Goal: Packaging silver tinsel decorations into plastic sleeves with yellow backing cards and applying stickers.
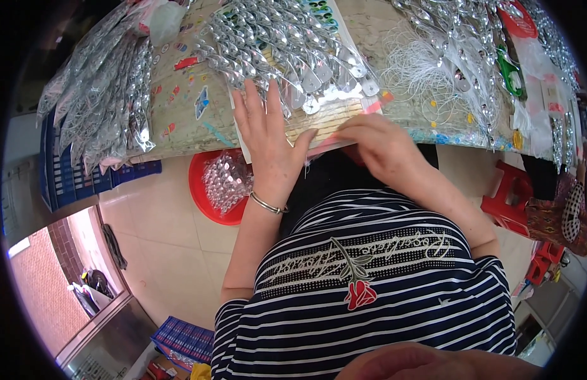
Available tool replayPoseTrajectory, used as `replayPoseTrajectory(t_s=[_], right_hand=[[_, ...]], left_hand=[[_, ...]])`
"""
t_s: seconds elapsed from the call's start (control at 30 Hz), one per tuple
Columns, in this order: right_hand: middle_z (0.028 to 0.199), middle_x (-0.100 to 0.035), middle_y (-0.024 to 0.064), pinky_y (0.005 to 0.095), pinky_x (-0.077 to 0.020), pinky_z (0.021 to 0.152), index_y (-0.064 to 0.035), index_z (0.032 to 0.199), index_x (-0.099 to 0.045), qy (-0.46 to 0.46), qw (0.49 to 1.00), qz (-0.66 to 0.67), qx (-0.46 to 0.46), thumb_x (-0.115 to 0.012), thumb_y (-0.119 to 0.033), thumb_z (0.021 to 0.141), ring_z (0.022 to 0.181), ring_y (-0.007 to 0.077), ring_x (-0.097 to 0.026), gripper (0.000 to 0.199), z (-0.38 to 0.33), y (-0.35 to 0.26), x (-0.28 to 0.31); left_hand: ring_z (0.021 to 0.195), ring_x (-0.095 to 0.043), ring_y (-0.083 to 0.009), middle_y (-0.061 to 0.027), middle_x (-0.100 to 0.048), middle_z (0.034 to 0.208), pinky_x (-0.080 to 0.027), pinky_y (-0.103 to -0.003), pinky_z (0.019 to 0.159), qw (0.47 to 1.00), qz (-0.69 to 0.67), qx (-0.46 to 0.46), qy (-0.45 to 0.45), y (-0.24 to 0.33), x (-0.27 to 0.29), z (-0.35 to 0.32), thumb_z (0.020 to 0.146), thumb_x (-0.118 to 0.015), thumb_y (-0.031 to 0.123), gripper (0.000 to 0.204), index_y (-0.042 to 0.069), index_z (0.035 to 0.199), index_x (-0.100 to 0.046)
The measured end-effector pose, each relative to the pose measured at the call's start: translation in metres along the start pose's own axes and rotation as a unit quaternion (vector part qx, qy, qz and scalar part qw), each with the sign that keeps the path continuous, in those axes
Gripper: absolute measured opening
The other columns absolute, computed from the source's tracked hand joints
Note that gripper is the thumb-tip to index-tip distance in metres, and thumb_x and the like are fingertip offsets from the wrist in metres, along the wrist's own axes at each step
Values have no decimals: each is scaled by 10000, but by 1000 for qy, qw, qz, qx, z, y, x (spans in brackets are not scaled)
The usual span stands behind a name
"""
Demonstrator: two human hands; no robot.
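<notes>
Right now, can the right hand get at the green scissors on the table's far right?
Probably yes, with a stretch. The right hand rests at the table's near edge; the green scissors lie up and right on open tabletop, only loose white thread loops nearby.

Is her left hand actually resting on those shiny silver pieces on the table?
Touching. The head view shows the left hand lying flat at the table edge, its fingertips overlapping the lower rows of silver pieces with no gap visible.

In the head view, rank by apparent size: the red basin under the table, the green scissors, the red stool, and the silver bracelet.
1. Red basin, partly hidden by the table.
2. Red stool; it sits farther off, so true size is unsure.
3. Silver bracelet and green scissors look alike; not ranked.
</notes>
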State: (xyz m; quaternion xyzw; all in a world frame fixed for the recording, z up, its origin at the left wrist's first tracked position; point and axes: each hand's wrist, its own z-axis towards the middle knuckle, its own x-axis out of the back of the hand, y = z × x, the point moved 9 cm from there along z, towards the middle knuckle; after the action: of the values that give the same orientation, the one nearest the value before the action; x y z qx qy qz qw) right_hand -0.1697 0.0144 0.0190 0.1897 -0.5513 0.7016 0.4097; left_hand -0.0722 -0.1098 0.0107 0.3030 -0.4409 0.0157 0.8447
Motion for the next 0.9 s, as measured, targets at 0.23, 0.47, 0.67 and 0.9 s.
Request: replayPoseTrajectory(t_s=[0.23, 0.47, 0.67, 0.9], right_hand=[[1183, -482, 137, 301, -484, 681, -34, 1193, -510, 174, 963, -114, -172, -657, -31, 785, 916, 223, -533, 434, -14, 58, 55], [921, -601, 156, 359, -491, 730, -5, 1045, -588, 130, 981, -62, -132, -632, -83, 835, 810, 311, -607, 228, -5, 86, 41], [883, -617, 159, 366, -486, 711, 1, 974, -607, 146, 980, -28, -132, -596, -87, 864, 816, 324, -614, 142, -2, 73, 44], [868, -612, 186, 425, -483, 716, -11, 931, -611, 138, 977, 39, -159, -557, -77, 849, 823, 377, -598, 118, -7, 70, 41]], left_hand=[[826, -577, -294, -88, -619, 893, -436, -406, 765, 963, -214, -128, 106, 79, 7, -7, 723, -783, 176, 279, 82, 930, -621], [864, -587, -328, -151, -631, 942, -467, -391, 765, 972, -190, -123, -55, 89, -53, 2, 824, -619, 34, 201, -14, 1019, -620], [954, -573, -340, -179, -602, 1066, -454, -400, 857, 976, -162, -137, -52, 90, -67, 14, 831, -555, -17, 268, -49, 1094, -594], [981, -550, -343, -196, -575, 1096, -455, -405, 874, 991, -88, -93, -48, 73, -67, 21, 780, -536, -37, 407, -61, 1186, -530]])
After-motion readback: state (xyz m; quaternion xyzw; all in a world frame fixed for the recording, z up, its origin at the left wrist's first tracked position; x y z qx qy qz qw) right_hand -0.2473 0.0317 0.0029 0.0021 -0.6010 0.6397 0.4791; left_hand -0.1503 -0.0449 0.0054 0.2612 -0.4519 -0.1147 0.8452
